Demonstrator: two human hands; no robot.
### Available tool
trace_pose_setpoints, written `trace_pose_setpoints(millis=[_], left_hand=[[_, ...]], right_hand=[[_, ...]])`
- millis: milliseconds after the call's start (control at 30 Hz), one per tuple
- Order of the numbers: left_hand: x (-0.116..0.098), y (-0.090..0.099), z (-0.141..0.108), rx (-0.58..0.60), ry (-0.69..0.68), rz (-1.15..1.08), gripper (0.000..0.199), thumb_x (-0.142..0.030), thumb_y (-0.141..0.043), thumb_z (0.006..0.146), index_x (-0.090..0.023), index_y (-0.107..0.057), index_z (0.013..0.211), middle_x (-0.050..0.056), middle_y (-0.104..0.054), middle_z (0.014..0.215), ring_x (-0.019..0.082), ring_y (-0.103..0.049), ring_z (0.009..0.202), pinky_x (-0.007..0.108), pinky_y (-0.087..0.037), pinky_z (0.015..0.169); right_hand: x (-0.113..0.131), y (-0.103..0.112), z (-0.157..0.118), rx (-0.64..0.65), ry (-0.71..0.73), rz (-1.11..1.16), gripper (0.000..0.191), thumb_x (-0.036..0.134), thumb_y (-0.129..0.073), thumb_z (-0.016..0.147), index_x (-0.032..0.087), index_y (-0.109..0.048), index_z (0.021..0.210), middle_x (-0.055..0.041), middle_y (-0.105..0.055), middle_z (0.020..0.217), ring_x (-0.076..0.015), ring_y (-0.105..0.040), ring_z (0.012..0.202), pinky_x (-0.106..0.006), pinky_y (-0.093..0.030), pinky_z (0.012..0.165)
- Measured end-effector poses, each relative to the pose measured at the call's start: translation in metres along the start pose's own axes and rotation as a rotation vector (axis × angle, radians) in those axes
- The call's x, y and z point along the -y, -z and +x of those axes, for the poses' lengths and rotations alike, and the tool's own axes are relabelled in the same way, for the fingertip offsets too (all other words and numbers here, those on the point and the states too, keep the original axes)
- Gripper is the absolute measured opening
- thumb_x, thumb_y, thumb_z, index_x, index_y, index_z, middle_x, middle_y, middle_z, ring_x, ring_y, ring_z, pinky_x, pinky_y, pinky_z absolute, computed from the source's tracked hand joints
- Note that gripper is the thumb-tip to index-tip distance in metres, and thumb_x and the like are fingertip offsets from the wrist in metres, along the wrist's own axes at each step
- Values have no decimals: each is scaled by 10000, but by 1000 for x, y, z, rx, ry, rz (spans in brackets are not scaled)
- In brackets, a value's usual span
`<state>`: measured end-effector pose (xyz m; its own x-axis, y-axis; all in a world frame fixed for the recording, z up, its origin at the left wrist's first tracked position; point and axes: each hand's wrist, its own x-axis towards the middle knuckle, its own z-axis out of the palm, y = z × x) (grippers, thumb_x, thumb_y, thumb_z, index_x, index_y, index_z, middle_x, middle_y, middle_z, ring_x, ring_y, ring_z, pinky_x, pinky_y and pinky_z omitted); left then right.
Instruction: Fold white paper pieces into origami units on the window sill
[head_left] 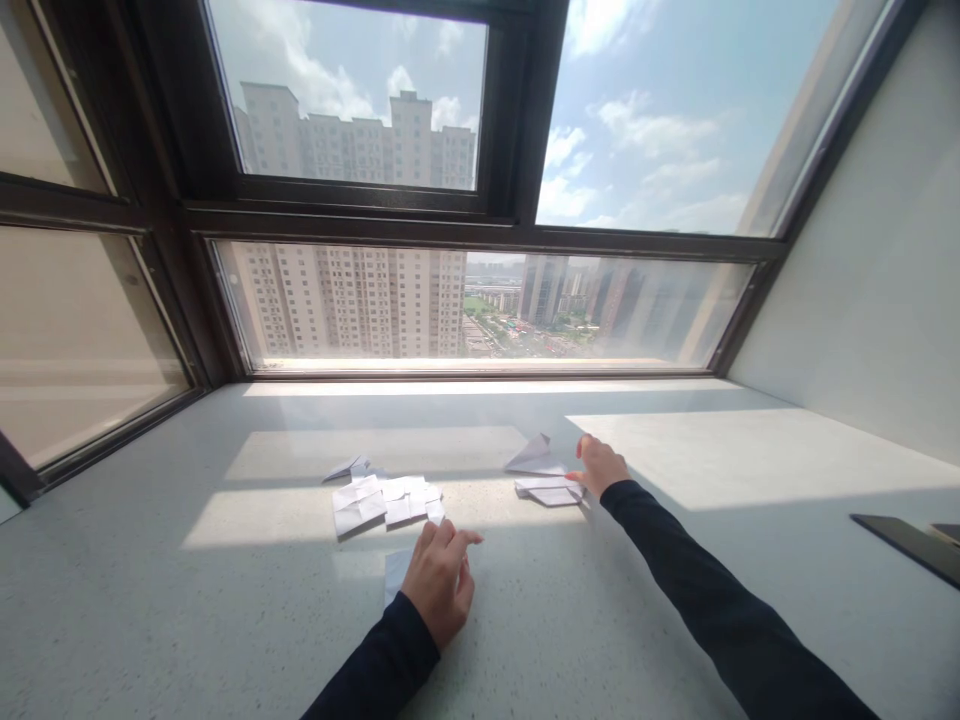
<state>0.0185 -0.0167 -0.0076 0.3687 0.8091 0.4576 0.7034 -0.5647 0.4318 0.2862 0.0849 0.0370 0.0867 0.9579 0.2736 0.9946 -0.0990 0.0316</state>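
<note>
My left hand (441,580) is over the near middle of the white sill, its index finger pointing right and the thumb apart from it. Beneath and beside its left edge lies a white paper piece (395,575), partly hidden by the hand. My right hand (600,466) is at the right end of a folded white paper (551,490), thumb at its edge and fingers raised apart from the thumb. Just behind that paper is a pointed folded paper (535,456). Several folded white papers (360,505) lie grouped beyond my left hand, with a pointed one (347,467) behind them.
The speckled white sill (225,620) carries bright sunlit patches. A dark flat object (907,545) rests at the far right. Dark-framed windows (487,240) close off the back and left, and a pale wall (862,300) stands at the right.
</note>
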Motion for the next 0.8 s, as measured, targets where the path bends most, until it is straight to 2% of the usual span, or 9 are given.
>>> trace_pose_setpoints(millis=[133, 267, 333, 433, 500, 600, 667, 733, 800], left_hand=[[-3, -1, -1, 5, -7, 8, 324, -16, -383, 619, -179, -548, 846, 59, -489, 784, 193, -438, 752, 328, -387, 668], [-1, 4, 2, -18, -9, 68, 320, -22, -386, 618, -180, -551, 842, 60, -499, 791, 195, -446, 757, 336, -386, 686], [6, 12, 4, -43, 6, 140, 319, -30, -390, 625, -178, -548, 859, 62, -513, 824, 199, -449, 778, 340, -386, 707], [29, 26, 7, -106, 95, 308, 355, -49, -418, 612, -161, -532, 929, 81, -520, 969, 226, -442, 886, 359, -368, 782], [48, 33, 7, -130, 216, 440, 445, -51, -442, 571, -131, -508, 1004, 114, -490, 1087, 266, -405, 999, 378, -347, 824], [71, 41, 6, -79, 381, 559, 506, -84, -452, 576, -101, -469, 1082, 150, -462, 1163, 303, -372, 1077, 400, -335, 837], [79, 46, 7, -20, 460, 556, 465, -119, -429, 630, -114, -467, 1094, 145, -521, 1101, 294, -443, 1017, 400, -368, 787], [81, 53, 9, 2, 527, 547, 382, -165, -383, 702, -132, -501, 1065, 136, -598, 951, 281, -529, 881, 394, -401, 709], [79, 61, 11, -80, 550, 556, 345, -202, -332, 760, -144, -535, 1033, 130, -626, 843, 268, -562, 787, 382, -410, 668]], right_hand=[[22, 10, -18, -27, 64, -20, 244, 280, -607, 666, 170, -426, 787, -86, -525, 855, -221, -501, 804, -296, -316, 621], [66, 10, -45, -28, 252, 50, 199, 342, -547, 712, 178, -446, 764, -51, -538, 798, -193, -503, 750, -289, -310, 626], [87, 8, -57, -8, 331, 99, 194, 335, -555, 703, 181, -463, 776, -45, -546, 795, -196, -502, 764, -295, -310, 641], [108, 4, -69, 9, 358, 104, 170, 302, -537, 711, 177, -495, 820, -58, -559, 821, -219, -493, 802, -319, -309, 666], [112, 0, -73, 8, 350, 102, 148, 265, -510, 724, 171, -513, 839, -73, -564, 841, -233, -485, 830, -328, -308, 677], [112, -4, -76, -12, 364, 150, 135, 229, -477, 739, 178, -529, 852, -76, -569, 851, -233, -482, 845, -329, -309, 691], [111, -7, -77, -26, 383, 215, 135, 228, -472, 741, 185, -539, 850, -70, -575, 850, -224, -490, 829, -325, -314, 692], [112, -8, -78, -40, 390, 323, 132, 237, -468, 747, 186, -550, 836, -66, -583, 839, -216, -499, 815, -322, -327, 688], [114, -8, -79, -40, 383, 501, 154, 282, -452, 763, 178, -561, 796, -61, -595, 788, -203, -514, 780, -318, -349, 675]])
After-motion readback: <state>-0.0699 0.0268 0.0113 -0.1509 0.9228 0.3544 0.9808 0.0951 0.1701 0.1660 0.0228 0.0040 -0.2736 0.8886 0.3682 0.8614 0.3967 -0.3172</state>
